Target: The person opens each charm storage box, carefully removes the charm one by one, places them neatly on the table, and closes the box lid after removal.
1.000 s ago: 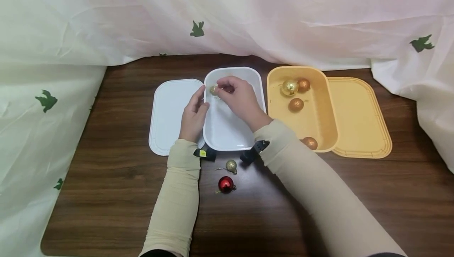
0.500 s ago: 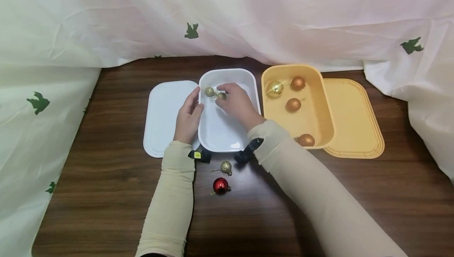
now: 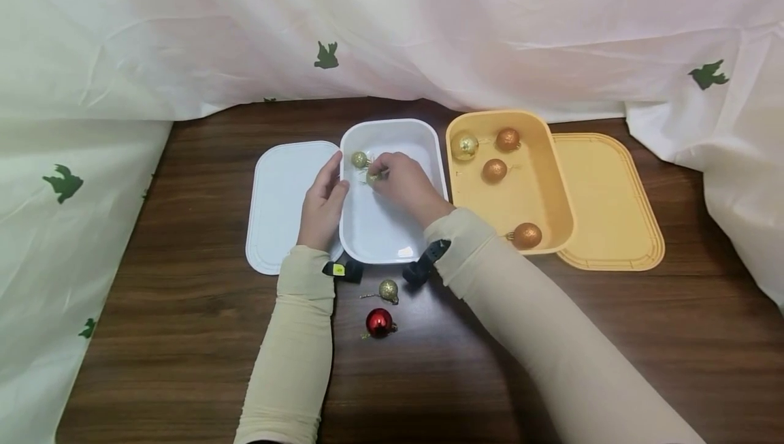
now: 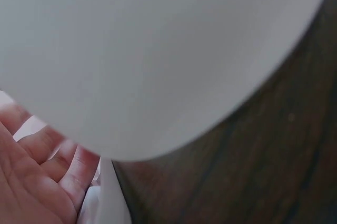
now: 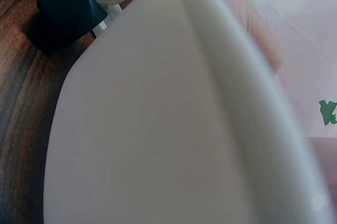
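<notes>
My right hand [image 3: 404, 182] reaches into the white container [image 3: 392, 240], its curled fingertips pinching a small gold glitter bauble [image 3: 372, 176] close over the floor. A second gold glitter bauble [image 3: 359, 159] lies beside it near the left wall. With its fingers fairly straight, my left hand [image 3: 322, 209] rests against the container's outer left side. On the table in front lie another gold glitter bauble [image 3: 388, 290] and a shiny red bauble [image 3: 379, 323]. The container's pale wall fills most of both wrist views; part of the left palm [image 4: 37, 182] shows at lower left.
To the right stands a yellow container [image 3: 508, 216] holding a shiny gold bauble [image 3: 465, 146] and several orange glitter baubles [image 3: 494, 170]. A yellow lid [image 3: 612, 205] lies at its right. Left of the white container lies a white lid [image 3: 275, 212]. Curtains [image 3: 392, 35] border the table.
My right hand has shifted slightly toward the near side with the gold bauble, close to the other one. In the yellow container the shiny gold bauble has rolled left. My left hand stays at the wall.
</notes>
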Demonstrator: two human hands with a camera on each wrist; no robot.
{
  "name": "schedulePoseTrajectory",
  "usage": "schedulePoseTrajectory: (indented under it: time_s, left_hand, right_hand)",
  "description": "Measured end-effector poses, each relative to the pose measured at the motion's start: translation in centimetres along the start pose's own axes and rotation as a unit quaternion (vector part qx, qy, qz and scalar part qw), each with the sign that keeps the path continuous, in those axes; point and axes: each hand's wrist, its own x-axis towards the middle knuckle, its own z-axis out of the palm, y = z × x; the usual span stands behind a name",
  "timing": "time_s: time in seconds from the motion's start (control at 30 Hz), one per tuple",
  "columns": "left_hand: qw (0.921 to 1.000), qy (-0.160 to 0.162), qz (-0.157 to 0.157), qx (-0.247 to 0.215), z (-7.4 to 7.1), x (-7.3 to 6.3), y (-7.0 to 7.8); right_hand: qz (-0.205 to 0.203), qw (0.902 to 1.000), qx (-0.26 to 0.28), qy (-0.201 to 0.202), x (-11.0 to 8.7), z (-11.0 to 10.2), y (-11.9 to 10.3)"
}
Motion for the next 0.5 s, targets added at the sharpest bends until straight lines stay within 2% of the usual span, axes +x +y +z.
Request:
schedulePoseTrajectory:
  time_s: [0.2,0.5]
  left_hand:
    - [1.0,0.0,-0.004,0.001,-0.03,-0.02,-0.01]
    - [1.0,-0.001,-0.009,0.003,-0.08,-0.02,-0.03]
  right_hand:
    - [0.015,0.9997,0.019,-0.008,-0.32,0.09,-0.04]
    - [0.008,0.9996,0.027,-0.008,-0.51,0.02,-0.03]
